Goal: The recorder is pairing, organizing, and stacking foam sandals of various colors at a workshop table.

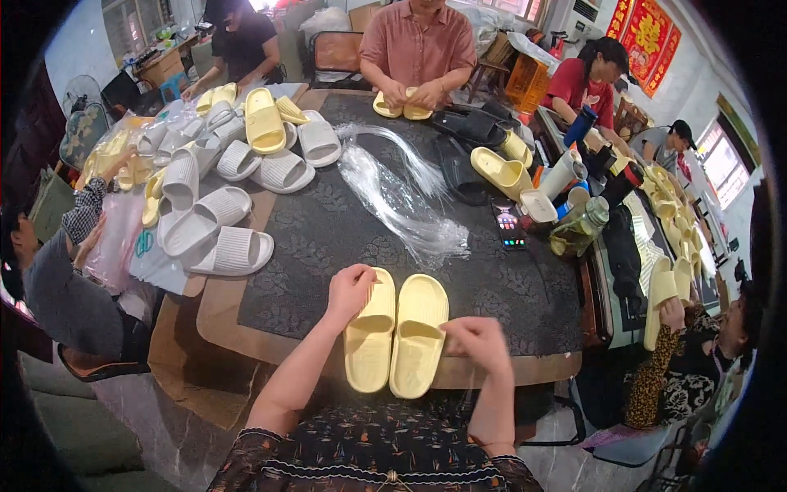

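Note:
A pair of pale yellow slide slippers lies side by side at the near edge of the table, toes pointing away from me. My left hand (351,293) is closed at the outer side of the left slipper (369,354), its fingers against the strap near the toe. Just right of the right slipper (416,361), my right hand (479,340) is slightly blurred, fingers curled and pinched beside the strap's edge. Whatever lies between those fingertips is hidden or too small to make out. Beyond the slippers, a bundle of clear plastic strands (381,193) spreads over the dark tablecloth (311,238).
Grey slippers (238,250) and yellow ones (264,121) are piled at the left. On the right are a phone (509,225), black slippers (467,125), a glass jar (580,228) and bottles. Across the table, a person (420,49) handles yellow slippers; several others sit around.

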`<state>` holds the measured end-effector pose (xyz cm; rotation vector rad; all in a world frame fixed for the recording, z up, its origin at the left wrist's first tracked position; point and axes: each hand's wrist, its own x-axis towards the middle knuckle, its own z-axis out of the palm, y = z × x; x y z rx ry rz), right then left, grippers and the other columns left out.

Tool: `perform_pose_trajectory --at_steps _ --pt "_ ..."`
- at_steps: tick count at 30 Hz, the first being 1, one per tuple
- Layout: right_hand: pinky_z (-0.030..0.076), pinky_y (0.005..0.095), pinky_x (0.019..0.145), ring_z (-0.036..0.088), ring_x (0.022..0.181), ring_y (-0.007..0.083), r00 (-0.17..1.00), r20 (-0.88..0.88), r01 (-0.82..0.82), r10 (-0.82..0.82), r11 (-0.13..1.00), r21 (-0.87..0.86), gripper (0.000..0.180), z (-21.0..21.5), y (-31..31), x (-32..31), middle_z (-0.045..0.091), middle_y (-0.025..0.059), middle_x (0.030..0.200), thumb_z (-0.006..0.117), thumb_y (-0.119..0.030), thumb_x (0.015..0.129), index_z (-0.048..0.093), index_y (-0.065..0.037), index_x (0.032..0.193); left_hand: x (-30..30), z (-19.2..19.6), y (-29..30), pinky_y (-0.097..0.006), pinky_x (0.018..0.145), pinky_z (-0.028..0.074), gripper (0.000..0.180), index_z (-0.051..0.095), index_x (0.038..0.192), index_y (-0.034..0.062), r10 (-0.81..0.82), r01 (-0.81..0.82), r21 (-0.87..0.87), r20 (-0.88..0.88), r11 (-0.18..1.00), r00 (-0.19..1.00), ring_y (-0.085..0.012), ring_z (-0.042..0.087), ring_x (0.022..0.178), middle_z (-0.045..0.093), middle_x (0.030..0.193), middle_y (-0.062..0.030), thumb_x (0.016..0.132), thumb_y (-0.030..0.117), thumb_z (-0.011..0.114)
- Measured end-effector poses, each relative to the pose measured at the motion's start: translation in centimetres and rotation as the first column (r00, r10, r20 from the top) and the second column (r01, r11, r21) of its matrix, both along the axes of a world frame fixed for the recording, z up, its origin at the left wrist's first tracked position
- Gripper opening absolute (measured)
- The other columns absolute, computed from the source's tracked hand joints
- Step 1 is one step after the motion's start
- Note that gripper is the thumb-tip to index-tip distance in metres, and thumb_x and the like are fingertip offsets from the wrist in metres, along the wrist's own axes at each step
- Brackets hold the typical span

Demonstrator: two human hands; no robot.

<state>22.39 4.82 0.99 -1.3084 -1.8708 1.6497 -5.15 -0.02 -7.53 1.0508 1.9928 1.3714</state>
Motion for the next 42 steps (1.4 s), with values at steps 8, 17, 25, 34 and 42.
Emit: perform_pose_trajectory --at_steps 8,17,25,34,42 --pt "0.033 0.0194 0.048 0.044 0.054 0.0035 0.679 -0.494 0.621 -0.543 0.784 -0.008 0.015 -3.3 3.5 4.5 0.062 -0.0007 0.070 0.066 -0.018 0.092 0.072 -0.004 0.092 0.0 0.2 0.2 -0.029 0.069 0.050 0.023 0.070 0.091 -0.0009 -0.042 0.042 -0.009 0.006 0.999 0.999 -0.0139 0.065 0.074 0.071 0.080 -0.0081 0.091 0.019 0.060" --pt "0.028 0.0197 0.039 0.038 0.044 0.0053 0.810 -0.501 0.061 -0.304 0.894 -0.444 0.020 -3.7 -1.6 0.0 0.055 -0.0003 0.063 0.056 -0.021 0.097 0.058 -0.007 0.083 -0.6 -0.1 0.2 -0.029 0.070 0.050 0.023 0.071 0.094 0.0010 -0.074 0.073 -0.011 -0.058 0.997 0.996 -0.0149 0.065 0.072 0.070 0.079 -0.0085 0.090 0.022 0.062" --pt "0.026 0.0202 0.043 0.032 0.050 0.0045 0.883 -0.323 -0.079 -0.340 0.571 -0.817 0.018 -6.0 -5.1 -1.5 0.037 -0.0067 0.064 0.051 -0.017 0.100 0.048 -0.010 0.083 0.0 1.8 1.0 -0.041 0.077 0.051 0.024 0.070 0.093 0.0033 -0.303 0.310 -0.009 -0.243 0.951 0.921 -0.0337 0.065 0.088 0.069 0.091 -0.0153 0.089 0.025 0.061" --pt "0.029 0.0243 0.048 0.031 0.053 0.0103 0.530 -0.312 -0.010 -0.789 0.362 -0.932 0.016 -9.8 -2.3 -8.2 0.036 -0.0015 0.067 0.041 -0.003 0.094 0.042 -0.008 0.078 3.3 2.3 5.0 -0.038 0.076 0.049 0.023 0.065 0.097 0.0012 -0.587 0.580 -0.104 -0.221 0.808 0.779 -0.0287 0.065 0.083 0.068 0.089 -0.0163 0.093 0.022 0.057" --pt "0.027 0.0251 0.047 0.029 0.050 0.0120 0.526 -0.124 0.000 -0.841 0.146 -0.989 0.021 -9.8 -4.8 -7.6 0.033 -0.0003 0.062 0.045 -0.013 0.096 0.040 -0.010 0.076 3.1 1.2 3.4 -0.037 0.080 0.048 0.030 0.062 0.099 0.0017 -0.721 0.700 -0.174 -0.153 0.693 0.676 -0.0215 0.062 0.086 0.065 0.090 -0.0131 0.094 0.030 0.056"
